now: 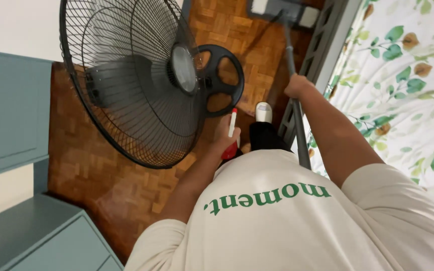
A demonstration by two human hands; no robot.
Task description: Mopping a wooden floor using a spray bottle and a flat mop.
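Right hand point(297, 86), fingers clamped, grips the mop handle point(293, 75); mop head point(282, 11) lies at 12 o'clock. Left hand point(225, 135), fingers closed, holds a red-and-white bottle point(232, 131) beside the fan point(136, 80) at 10 o'clock.

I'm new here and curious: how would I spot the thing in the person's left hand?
Start at the big black fan standing on the wooden floor. Just right of its cage, the left hand holds a slim spray bottle, white with red parts, unlike the grey mop handle.
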